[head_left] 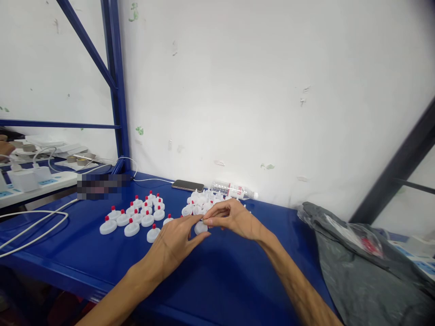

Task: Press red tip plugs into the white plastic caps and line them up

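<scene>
My left hand [176, 237] is closed around the edge of a translucent white nozzle cap [201, 228], held just above the blue table. The fingertips of my right hand [234, 219] are pinched together at the upper part of that cap; what sits between them is hidden. Left of my hands stand several white nozzle caps with red tips [131, 227], upright in loose rows. Behind my right hand lies a heap of white nozzle caps [202, 199], jumbled together and partly covered by the hand.
A phone [188, 185] on a white cable and a clear bottle [234, 190] lie along the wall. Grey plastic bags [353, 262] drape over the table's right side. White cables [37, 226] and a power strip [44, 183] are at left, beside a blue post [118, 90].
</scene>
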Demonstrator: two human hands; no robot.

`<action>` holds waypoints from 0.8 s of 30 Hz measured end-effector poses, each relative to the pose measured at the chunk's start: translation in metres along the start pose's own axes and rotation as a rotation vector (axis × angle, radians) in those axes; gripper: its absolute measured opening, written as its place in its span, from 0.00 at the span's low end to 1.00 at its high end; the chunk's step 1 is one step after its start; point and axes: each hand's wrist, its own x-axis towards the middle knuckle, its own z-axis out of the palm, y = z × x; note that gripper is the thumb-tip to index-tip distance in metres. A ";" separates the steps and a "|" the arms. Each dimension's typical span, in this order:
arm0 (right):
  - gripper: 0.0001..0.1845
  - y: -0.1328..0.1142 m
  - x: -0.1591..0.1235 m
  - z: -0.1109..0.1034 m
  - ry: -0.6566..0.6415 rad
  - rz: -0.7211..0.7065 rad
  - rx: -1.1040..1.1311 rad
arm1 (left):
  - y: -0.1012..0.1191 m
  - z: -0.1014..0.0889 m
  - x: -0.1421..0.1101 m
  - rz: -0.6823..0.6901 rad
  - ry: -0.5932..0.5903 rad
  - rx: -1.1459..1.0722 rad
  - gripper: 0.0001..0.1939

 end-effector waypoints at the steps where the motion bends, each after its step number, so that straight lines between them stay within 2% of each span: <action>1: 0.19 0.001 0.000 0.000 -0.008 0.006 0.001 | 0.000 0.001 0.000 -0.021 -0.011 0.006 0.18; 4: 0.16 0.005 0.001 0.002 -0.044 0.025 -0.010 | -0.001 0.006 -0.001 -0.078 -0.065 0.079 0.28; 7: 0.13 0.010 0.004 0.010 -0.087 0.045 -0.032 | -0.005 0.013 -0.004 -0.059 -0.089 0.151 0.36; 12: 0.16 0.012 0.006 0.026 -0.108 0.067 -0.086 | -0.008 0.018 -0.006 0.025 -0.065 0.104 0.39; 15: 0.16 0.008 0.006 0.021 -0.091 0.092 -0.178 | -0.009 0.017 -0.005 0.012 -0.089 0.070 0.37; 17: 0.15 0.006 0.004 0.009 -0.011 0.141 -0.290 | -0.011 0.016 -0.004 -0.044 -0.095 0.075 0.37; 22: 0.15 0.013 -0.003 -0.031 0.389 0.379 -0.696 | -0.016 0.015 -0.003 -0.143 -0.026 0.101 0.36; 24: 0.13 0.019 -0.006 -0.039 0.418 0.459 -0.797 | -0.013 0.013 -0.004 -0.139 0.036 0.064 0.33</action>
